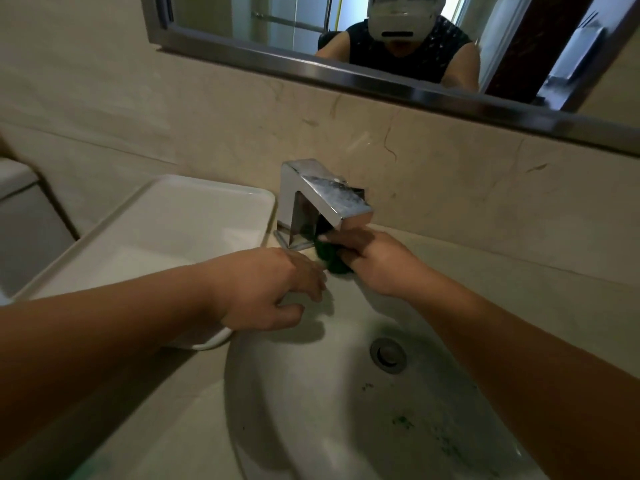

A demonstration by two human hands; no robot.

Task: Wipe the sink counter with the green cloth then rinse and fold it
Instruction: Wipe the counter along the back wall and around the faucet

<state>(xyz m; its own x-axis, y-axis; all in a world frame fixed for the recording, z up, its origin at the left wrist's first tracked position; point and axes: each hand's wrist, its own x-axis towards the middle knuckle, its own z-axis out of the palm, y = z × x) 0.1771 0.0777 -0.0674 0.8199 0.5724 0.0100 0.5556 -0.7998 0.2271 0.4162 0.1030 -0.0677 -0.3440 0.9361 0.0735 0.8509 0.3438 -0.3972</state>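
The green cloth is bunched small under the spout of the chrome faucet, at the back rim of the oval sink. My right hand is shut on the cloth, fingers wrapped over it, so most of the cloth is hidden. My left hand hovers just left of it above the sink's back-left rim, fingers loosely spread and holding nothing. The beige counter runs behind and beside the basin.
A white rectangular tray lies on the counter left of the faucet. The sink drain is in the basin, with green specks on the right side. A mirror hangs above the marble backsplash.
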